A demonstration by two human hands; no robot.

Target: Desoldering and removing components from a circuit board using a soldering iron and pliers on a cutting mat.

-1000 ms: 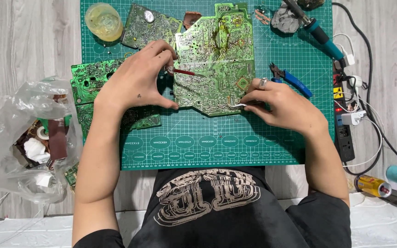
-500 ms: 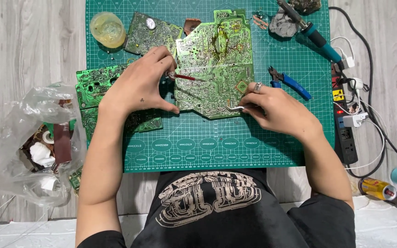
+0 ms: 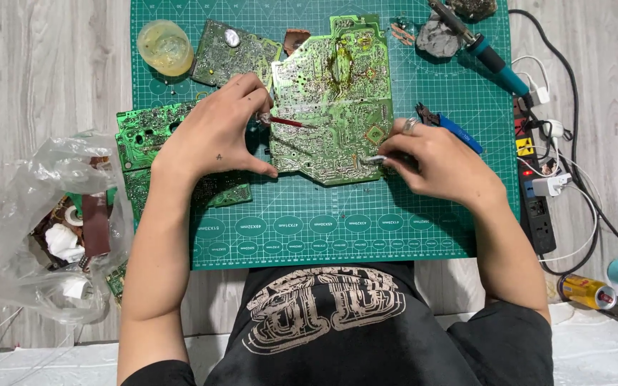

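1. Where the frame's left edge is reached, a clear plastic bag (image 3: 51, 229) of removed parts is seen lying open on the wooden floor, apparently kept within arm's reach for scrap.
2. Left of centre, a stack of green circuit boards (image 3: 141, 136) is partly covered by the left hand (image 3: 216, 136); its fingers are curled round a thin red-handled tool (image 3: 289, 122), whose tip is laid on the large circuit board (image 3: 330, 100), while the thumb is pressed at the board's lower left edge, seemingly to steady it.
3. At centre, that board lies solder side up on the green cutting mat (image 3: 323, 221).
4. Right of centre, the right hand (image 3: 434, 161) is closed on small metal tweezers (image 3: 373, 159) at the board's lower edge.
5. Further right, blue-handled cutters (image 3: 452, 129) and a soldering iron (image 3: 484, 50) are parked beside the power strip (image 3: 538, 193).
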